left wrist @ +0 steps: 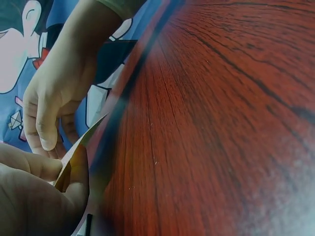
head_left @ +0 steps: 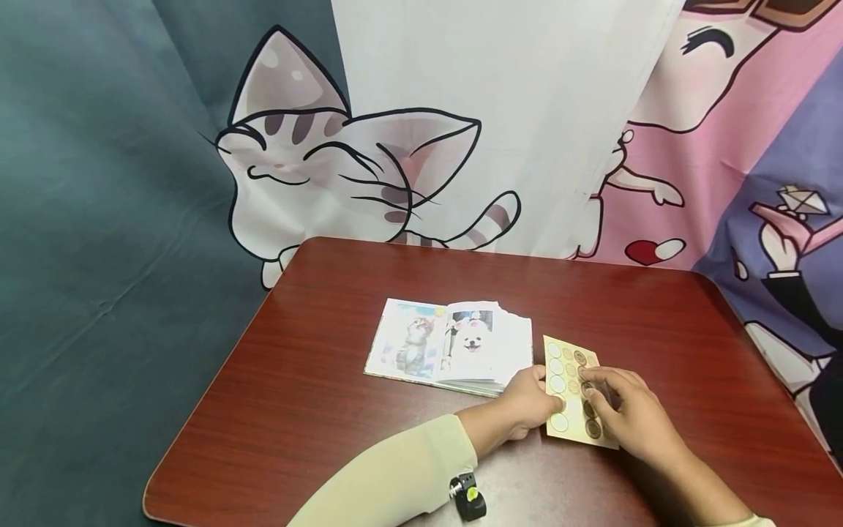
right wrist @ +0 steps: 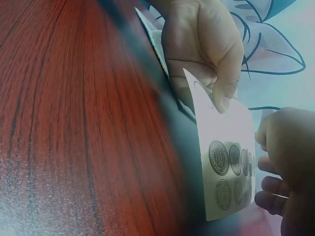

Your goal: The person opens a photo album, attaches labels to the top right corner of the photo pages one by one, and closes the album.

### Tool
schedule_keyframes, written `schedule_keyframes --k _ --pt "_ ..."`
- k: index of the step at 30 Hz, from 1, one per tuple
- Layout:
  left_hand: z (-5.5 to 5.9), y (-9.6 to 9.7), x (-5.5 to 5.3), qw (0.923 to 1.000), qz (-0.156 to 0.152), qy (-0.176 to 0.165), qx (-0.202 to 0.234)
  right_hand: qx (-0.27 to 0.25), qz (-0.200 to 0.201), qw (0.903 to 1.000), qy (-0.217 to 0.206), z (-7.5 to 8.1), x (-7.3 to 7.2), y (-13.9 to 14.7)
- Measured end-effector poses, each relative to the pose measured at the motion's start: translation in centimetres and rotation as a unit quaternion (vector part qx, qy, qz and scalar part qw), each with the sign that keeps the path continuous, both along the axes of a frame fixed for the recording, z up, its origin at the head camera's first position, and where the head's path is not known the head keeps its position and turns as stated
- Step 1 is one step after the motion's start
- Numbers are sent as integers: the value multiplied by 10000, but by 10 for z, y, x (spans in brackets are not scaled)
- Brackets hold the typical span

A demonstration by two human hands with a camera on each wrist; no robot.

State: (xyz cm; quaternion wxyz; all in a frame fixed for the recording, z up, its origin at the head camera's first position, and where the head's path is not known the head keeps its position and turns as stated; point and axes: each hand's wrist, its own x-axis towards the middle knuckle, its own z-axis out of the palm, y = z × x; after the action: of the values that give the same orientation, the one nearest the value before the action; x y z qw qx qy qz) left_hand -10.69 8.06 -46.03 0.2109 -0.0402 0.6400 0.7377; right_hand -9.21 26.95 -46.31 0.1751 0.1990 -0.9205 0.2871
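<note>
Filling the near edge, a pale sleeve (head_left: 388, 468) is seen on the left arm, with a small black device (head_left: 467, 498) at its cuff. And just beyond, here is where the action is: a sticker sheet (head_left: 573, 395) is gripped at its left side by the left hand (head_left: 527, 402), pinched narrowly between thumb and fingers. Over its right side the right hand (head_left: 635, 413) is poised, fingers bent towards the round stickers (head_left: 593, 428); whether one is pinched, or merely touched, cannot be told.

Why that hold? Probably so that the sheet is kept steady and tilted, its stickered face left free for the other hand. Just to the left, an open book (head_left: 451, 348) is laid flat on the table (head_left: 309, 417), a kitten picture on one page and a white dog on the other; placed there, perhaps, so that both pages can be reached easily. Farther off, behind the table, a cloth backdrop (head_left: 560, 95) is hung, printed with cartoon cats.

Over to the wrists! By the left wrist view the sheet is caught nearly edge-on, shown raised clear of the table, which is hard to judge from above. By the right wrist view the dark rings of fine print on the stickers are brought out, too small in the head view.
</note>
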Motion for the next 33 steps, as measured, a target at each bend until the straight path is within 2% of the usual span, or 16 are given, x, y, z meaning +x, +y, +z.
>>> schedule_keyframes --k 7,20,33 --pt "0 -2 -2 9999 -36 23 93 47 21 10000 33 2 -3 -3" --pt "1 -1 -2 9995 -163 217 190 75 -194 9998 -50 4 -6 -8" --pt "-1 2 1 9991 -176 366 -145 133 -361 9992 -101 6 -5 -10"
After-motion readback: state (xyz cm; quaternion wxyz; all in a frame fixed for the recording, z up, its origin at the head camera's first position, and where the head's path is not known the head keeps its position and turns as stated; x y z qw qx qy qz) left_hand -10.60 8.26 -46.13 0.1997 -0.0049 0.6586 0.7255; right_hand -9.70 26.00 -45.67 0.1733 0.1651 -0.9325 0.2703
